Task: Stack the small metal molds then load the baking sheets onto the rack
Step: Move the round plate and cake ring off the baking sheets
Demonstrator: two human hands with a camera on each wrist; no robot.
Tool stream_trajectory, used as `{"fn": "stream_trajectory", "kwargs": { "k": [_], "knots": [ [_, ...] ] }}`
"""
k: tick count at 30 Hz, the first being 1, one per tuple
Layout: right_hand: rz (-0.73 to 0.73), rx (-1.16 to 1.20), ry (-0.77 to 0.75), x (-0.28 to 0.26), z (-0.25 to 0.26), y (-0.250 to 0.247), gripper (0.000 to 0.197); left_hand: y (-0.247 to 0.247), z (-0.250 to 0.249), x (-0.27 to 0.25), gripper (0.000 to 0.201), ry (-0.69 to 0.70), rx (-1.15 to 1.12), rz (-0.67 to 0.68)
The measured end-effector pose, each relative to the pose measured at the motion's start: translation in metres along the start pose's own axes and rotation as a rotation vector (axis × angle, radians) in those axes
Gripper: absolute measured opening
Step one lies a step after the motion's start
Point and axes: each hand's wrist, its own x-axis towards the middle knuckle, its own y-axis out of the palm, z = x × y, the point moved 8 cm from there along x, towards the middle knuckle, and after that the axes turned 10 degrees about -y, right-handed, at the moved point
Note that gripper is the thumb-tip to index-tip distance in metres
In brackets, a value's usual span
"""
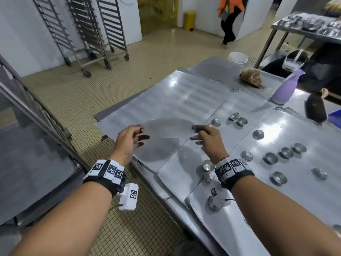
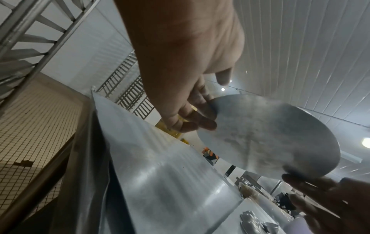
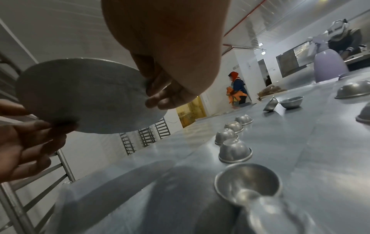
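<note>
A flat round metal disc point(image 1: 168, 127) hangs level above the grey baking sheets point(image 1: 177, 100). My left hand point(image 1: 143, 133) pinches its left edge and my right hand point(image 1: 193, 133) pinches its right edge. In the left wrist view my left fingers point(image 2: 200, 121) lie under the disc point(image 2: 270, 139). The right wrist view shows the disc point(image 3: 84, 98) against my right fingers point(image 3: 164, 98). Several small metal molds point(image 1: 271, 157) lie scattered on the sheets to the right, some upright and some upside down, in a loose row point(image 3: 234, 150) near my right wrist.
An empty tray rack point(image 1: 36, 111) stands close on my left, and more wheeled racks point(image 1: 88, 34) stand against the far wall. A purple spray bottle point(image 1: 284, 89), a brown bag point(image 1: 252, 78) and stacked white bowls point(image 1: 238, 57) sit at the table's far end. A person point(image 1: 228, 19) stands beyond.
</note>
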Motion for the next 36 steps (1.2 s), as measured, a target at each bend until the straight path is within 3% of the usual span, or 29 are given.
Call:
{"fn": "stream_trajectory", "kwargs": {
  "k": [3,6,9,12,15,20,26,31,36],
  "knots": [
    [-0.056,0.062,0.028,-0.015,-0.004,-0.007,0.023,0.004,0.007,-0.010,0.007,0.012,0.032,0.016],
    [-0.081,-0.010,0.022,-0.035,-0.009,-0.016,0.011,0.012,0.016,-0.013,0.030,0.004,0.051,0.044],
    [-0.141,-0.005,0.042,-0.056,-0.013,-0.033,0.029,0.030,0.025,-0.016,0.054,-0.038,0.099,0.133],
    [-0.177,-0.015,0.094,-0.077,-0.018,-0.058,0.048,0.062,0.034,-0.022,0.051,-0.052,0.189,0.262],
    [-0.215,-0.061,0.132,-0.100,-0.020,-0.092,0.043,0.099,0.045,-0.030,0.050,-0.055,0.278,0.352],
    [-0.334,-0.098,0.182,-0.140,-0.022,-0.156,0.042,0.174,0.058,-0.056,0.038,-0.045,0.384,0.482],
    [-0.459,-0.111,0.226,-0.205,-0.017,-0.247,0.049,0.280,0.079,-0.097,0.050,-0.034,0.559,0.665],
    [-0.582,-0.165,0.264,-0.274,-0.019,-0.336,0.046,0.373,0.106,-0.161,0.062,0.005,0.667,0.829],
    [-0.665,-0.192,0.253,-0.351,-0.014,-0.425,0.045,0.458,0.147,-0.236,0.061,0.006,0.706,0.889]
  ]
}}
